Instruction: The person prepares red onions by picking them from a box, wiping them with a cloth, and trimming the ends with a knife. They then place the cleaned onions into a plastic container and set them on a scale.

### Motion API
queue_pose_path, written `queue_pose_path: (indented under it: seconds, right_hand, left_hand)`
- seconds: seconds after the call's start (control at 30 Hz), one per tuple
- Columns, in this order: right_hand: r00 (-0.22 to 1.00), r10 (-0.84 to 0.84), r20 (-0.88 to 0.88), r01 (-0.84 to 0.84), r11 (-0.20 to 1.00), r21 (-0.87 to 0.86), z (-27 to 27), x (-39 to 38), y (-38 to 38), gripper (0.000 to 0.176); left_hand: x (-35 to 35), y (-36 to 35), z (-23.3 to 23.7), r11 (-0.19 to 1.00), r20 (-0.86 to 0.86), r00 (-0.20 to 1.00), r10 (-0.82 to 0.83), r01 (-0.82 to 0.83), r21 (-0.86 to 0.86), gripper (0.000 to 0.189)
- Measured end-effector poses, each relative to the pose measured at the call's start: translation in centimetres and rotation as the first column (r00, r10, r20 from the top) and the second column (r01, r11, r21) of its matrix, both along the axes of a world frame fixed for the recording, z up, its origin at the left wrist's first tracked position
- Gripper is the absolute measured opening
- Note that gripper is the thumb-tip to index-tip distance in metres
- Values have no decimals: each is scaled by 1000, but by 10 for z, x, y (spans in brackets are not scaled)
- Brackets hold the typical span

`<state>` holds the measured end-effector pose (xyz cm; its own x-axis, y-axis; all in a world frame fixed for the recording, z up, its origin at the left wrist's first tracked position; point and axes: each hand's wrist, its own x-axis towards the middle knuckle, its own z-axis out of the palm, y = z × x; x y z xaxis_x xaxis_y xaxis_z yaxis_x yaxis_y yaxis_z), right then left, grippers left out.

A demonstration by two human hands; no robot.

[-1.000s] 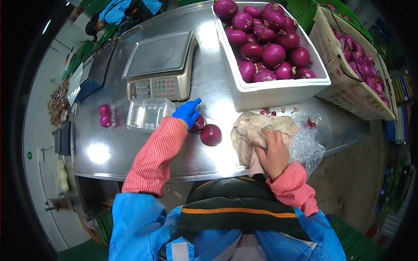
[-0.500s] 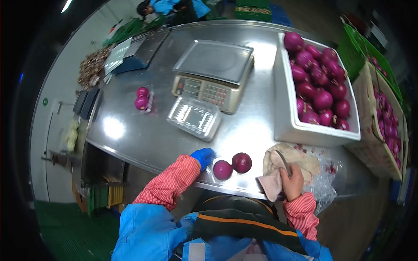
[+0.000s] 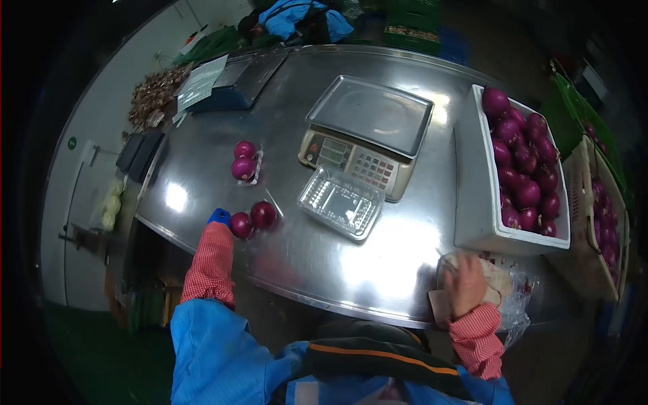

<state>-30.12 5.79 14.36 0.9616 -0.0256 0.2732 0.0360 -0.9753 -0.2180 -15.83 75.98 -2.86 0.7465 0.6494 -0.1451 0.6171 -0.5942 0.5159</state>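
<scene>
My left hand [image 3: 220, 216], in a blue glove, is at the left end of a clear plastic tray [image 3: 275, 202] with its fingers closed on the edge, though partly hidden. Two red onions [image 3: 263, 214] lie in that tray. Over a beige cloth [image 3: 498, 278] at the front right, my bare right hand [image 3: 466, 287] is blurred, its fingers seemingly stretched out. No knife shows in or near it. Another tray with two red onions [image 3: 244, 168] lies just beyond the left hand.
A scale [image 3: 371, 115] stands mid-table, with an empty clear tray [image 3: 341, 202] against its front. To the right is a white foam box [image 3: 479, 223] full of red onions, beside a crate [image 3: 577, 223] of more. A person [image 3: 297, 20] bends beyond the far edge.
My left hand has carried the tray with two onions leftward, near the other filled tray. My right hand no longer shows the knife it held above the cloth. The view has shifted.
</scene>
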Motion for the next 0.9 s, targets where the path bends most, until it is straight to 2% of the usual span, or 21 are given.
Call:
queue_pose_path:
  seconds: [0.07, 0.13, 0.17, 0.2, 0.27, 0.3, 0.33, 0.4, 0.43, 0.53, 0.6, 0.67, 0.7, 0.73, 0.77, 0.87, 0.9]
  right_hand:
    - [976, 208, -67, -202, 975, 93, 20, 19, 46, 45]
    - [933, 348, -90, -334, 932, 139, 24, 42, 94, 46]
    - [906, 413, -88, -399, 906, 143, 24, 56, 114, 45]
    - [876, 474, -85, -460, 876, 147, 21, 67, 132, 44]
    - [863, 505, 0, -501, 857, 117, 11, 87, 162, 37]
    - [851, 523, -48, -517, 850, 103, 1, 96, 173, 31]
    - [840, 534, -98, -527, 845, 92, -10, 102, 180, 24]
    - [838, 499, -220, -519, 854, -44, -26, 107, 193, 12]
    - [848, 506, -158, -514, 858, -10, -20, 106, 194, 9]
    - [840, 535, -92, -537, 844, 3, -13, 105, 188, 8]
    - [843, 532, -84, -533, 846, 11, -13, 104, 186, 8]
    - [854, 520, -23, -520, 854, 14, -12, 102, 182, 6]
    - [869, 488, 84, -491, 871, 17, -10, 101, 179, 3]
    - [874, 478, 90, -483, 875, 41, -6, 98, 175, 3]
    - [878, 469, 97, -476, 877, 65, -1, 95, 170, 3]
    - [863, 464, 200, -488, 868, 94, 6, 85, 148, 4]
    - [857, 458, 237, -493, 862, 118, 13, 77, 134, 5]
  left_hand:
    - [15, -13, 9, 921, 7, 962, 273, -259, -290, 11]
    - [33, -12, 4, 999, -167, 986, -10, 2, -52, 23]
    - [42, -7, 1, 986, -267, 954, -135, 155, 55, 30]
    - [53, -1, -1, 938, -373, 896, -242, 315, 148, 37]
    - [85, 4, -6, 726, -582, 714, -389, 626, 283, 51]
    - [102, 6, -10, 645, -637, 653, -410, 701, 304, 53]
    - [118, 8, -14, 612, -662, 626, -413, 729, 307, 55]
    - [146, 9, -22, 627, -674, 632, -383, 714, 313, 59]
    - [157, 8, -25, 665, -661, 659, -359, 677, 314, 61]
    - [172, 2, -36, 836, -550, 798, -247, 462, 295, 67]
    - [173, -2, -38, 949, -383, 919, -94, 199, 244, 71]
    - [164, -8, -40, 985, -144, 981, 130, -112, 129, 76]
    - [157, -11, -36, 973, -10, 974, 226, -225, 58, 78]
    - [150, -13, -31, 956, 121, 949, 292, -292, -13, 80]
    - [142, -18, -21, 953, 239, 922, 304, -297, -67, 82]
    - [133, -28, 8, 996, 503, 864, 22, 25, -87, 75]
    - [146, -25, 0, 977, 649, 760, 22, 121, -175, 55]
